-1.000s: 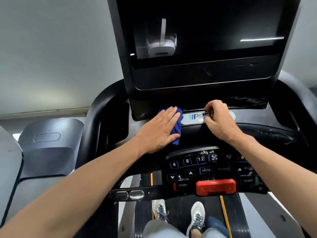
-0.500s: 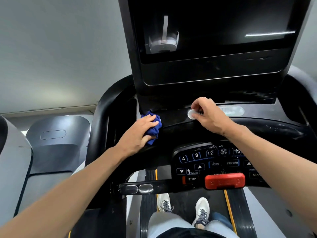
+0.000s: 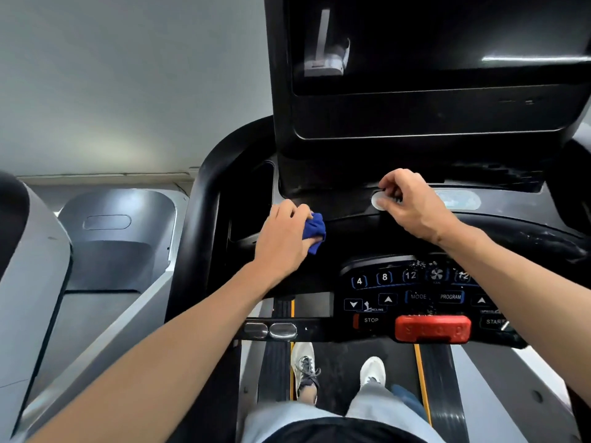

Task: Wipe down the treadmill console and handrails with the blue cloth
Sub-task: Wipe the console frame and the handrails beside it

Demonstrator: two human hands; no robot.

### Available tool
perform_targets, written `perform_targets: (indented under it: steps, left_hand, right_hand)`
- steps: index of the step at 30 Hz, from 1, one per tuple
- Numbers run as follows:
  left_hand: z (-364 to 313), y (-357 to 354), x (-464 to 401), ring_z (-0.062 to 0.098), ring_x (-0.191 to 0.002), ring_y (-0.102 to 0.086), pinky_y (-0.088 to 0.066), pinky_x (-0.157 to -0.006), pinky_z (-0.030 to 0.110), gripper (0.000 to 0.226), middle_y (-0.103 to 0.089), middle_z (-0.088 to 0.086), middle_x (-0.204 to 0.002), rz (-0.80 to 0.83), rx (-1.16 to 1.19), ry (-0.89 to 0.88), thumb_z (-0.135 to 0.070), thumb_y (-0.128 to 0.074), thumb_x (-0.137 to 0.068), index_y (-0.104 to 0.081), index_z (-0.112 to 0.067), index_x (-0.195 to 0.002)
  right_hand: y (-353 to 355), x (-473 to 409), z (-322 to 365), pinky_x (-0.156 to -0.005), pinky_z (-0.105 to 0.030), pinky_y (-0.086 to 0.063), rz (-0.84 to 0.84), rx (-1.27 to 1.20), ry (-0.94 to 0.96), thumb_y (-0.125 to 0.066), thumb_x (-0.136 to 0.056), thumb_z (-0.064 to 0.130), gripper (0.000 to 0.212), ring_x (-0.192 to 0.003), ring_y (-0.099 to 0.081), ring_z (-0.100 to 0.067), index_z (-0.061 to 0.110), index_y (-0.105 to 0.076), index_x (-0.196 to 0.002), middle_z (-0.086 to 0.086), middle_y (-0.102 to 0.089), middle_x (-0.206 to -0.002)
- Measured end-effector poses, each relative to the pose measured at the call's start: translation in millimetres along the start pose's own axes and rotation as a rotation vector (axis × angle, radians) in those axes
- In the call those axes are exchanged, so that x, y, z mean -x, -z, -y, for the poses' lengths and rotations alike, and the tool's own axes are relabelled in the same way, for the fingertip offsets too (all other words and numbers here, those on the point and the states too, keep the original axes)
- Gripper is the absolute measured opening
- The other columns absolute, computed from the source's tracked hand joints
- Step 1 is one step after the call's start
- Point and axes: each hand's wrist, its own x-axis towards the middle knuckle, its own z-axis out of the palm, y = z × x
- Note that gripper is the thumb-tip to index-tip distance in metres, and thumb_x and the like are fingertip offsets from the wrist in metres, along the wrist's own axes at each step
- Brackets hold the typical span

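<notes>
Wiping is under way on the treadmill console (image 3: pixel 415 238): the blue cloth (image 3: pixel 315 231) is bunched in the left hand (image 3: pixel 284 238), whose fingers are curled round it, and is pressed to the console's ledge left of the red stop tab (image 3: pixel 432 328). Above that tab, the right hand (image 3: pixel 412 206) is braced with its fingers curled; whether anything is pinched cannot be told. Specks remain by the keypad, and the left handrail (image 3: pixel 204 199) seems yet to be wiped, so much is judged left.
</notes>
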Motion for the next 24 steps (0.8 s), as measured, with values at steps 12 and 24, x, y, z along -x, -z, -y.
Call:
perform_targets:
  steps: [12, 24]
  left_hand:
    - [-48.8, -6.7, -20.9, 0.023, -0.108, -0.044, -0.046, -0.083, 0.038, 0.036, -0.037, -0.001, -0.104, 0.016, 0.101, 0.153, -0.034, -0.074, -0.09, -0.054, -0.012, -0.11]
    - [-54.7, -7.9, -27.7, 0.027, -0.101, -0.05, -0.041, -0.074, 0.034, 0.031, -0.037, 0.002, -0.102, -0.008, 0.151, 0.291, -0.024, -0.074, -0.09, -0.045, -0.015, -0.098]
  right_hand:
    - [-0.2, -4.4, -2.0, -0.079, -0.023, -0.044, 0.025, 0.031, 0.025, -0.068, -0.093, 0.024, 0.017, -0.094, -0.049, -0.013, 0.024, -0.058, -0.107, 0.008, -0.055, -0.097]
    - [-3.0, -5.4, -5.6, -0.083, -0.024, -0.04, 0.028, 0.038, 0.031, -0.067, -0.094, 0.024, 0.019, -0.098, -0.047, -0.013, 0.023, -0.058, -0.11, 0.007, -0.053, -0.098]
